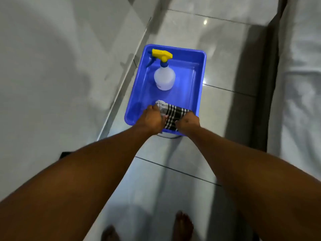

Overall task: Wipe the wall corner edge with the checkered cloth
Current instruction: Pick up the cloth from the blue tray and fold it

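Lying at the near edge of the blue tray (201,70), the checkered cloth (173,115) is gripped by both hands, left hand (152,119) and right hand (188,122), fingers closed on it. A spray bottle (164,77) stands upright toward the tray's far left corner. The tray is set on the tiled floor (225,63), just beside the wall (52,75) at left; a bed (298,84) lies along the right.

left hand (152,120), right hand (188,123): grip checkered cloth (171,116) | in blue tub (202,70)
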